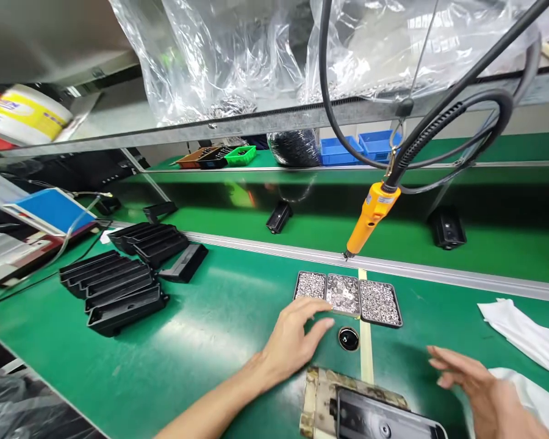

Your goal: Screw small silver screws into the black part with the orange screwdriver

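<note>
My left hand (295,336) reaches over the green bench, thumb and fingers apart with nothing seen between them. Its fingertips are at the front of the middle tray of small metal parts (343,294); whether they touch it I cannot tell. Just right of the thumb lies a round, glossy black piece (348,338). My right hand (485,384) is held over the right side, fingers stretched out, holding nothing visible. Between the hands, at the bottom edge, a black rectangular housing (370,417) rests on a worn, taped fixture block (320,402), partly cut off by the frame.
An orange electric screwdriver (373,213) hangs from a cable above the trays. Black housings (123,299) are grouped at left. White cloths (524,329) lie at right. A metal shelf edge (274,110) with plastic bags crosses above. Blue bins (341,149) stand behind.
</note>
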Motion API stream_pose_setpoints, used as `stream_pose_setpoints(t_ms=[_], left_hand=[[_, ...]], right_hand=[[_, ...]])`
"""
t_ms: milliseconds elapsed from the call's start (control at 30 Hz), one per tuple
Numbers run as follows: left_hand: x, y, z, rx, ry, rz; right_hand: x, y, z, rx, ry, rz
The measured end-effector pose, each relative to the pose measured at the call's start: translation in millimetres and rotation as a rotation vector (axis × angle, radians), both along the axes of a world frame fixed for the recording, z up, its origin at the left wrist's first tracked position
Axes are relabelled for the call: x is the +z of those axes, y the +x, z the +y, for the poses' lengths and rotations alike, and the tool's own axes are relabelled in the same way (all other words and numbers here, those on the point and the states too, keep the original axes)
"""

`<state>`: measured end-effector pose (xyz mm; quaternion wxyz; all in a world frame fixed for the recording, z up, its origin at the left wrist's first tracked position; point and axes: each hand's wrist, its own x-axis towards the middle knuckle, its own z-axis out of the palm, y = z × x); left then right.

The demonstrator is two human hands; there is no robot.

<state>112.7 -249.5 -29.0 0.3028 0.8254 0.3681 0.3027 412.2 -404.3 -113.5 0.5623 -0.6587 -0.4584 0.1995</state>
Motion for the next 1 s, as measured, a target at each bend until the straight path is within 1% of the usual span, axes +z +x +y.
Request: stream_pose_setpoints(t_ms=[67, 167, 267, 333, 433, 533, 700, 833, 1000], left_hand=[[-4.2, 16, 24, 0.003, 0.046, 0.036], [-13.9, 41, 50, -0.02, 0.099, 0.108], [-22.1, 61, 62, -0.031, 0.123, 0.17], [-25.2, 69, 65, -0.031, 0.124, 0.195], [-25.6, 72, 67, -0.029, 0.103, 0.201], [-22.7, 71, 69, -0.017, 0.052, 0.175], [-17.9, 68, 68, 0.058, -0.079, 0.093], [-17.7, 65, 67, 0.101, -0.182, 0.035], [-17.8, 62, 69, 0.086, -0.24, -0.022]], right_hand=[[7.6, 0, 16, -0.096, -0.111, 0.108], [16.3, -7, 29, -0.099, -0.172, 0.113], [18.5, -12, 31, -0.1, -0.212, 0.103], [17.8, -12, 30, -0.097, -0.232, 0.101], [15.2, -10, 30, -0.084, -0.241, 0.118], [10.8, -10, 31, -0.054, -0.246, 0.147], [4.4, -10, 31, -0.009, -0.256, 0.179], [3.7, -9, 31, 0.006, -0.25, 0.173], [5.6, -7, 32, 0.022, -0.252, 0.136]])
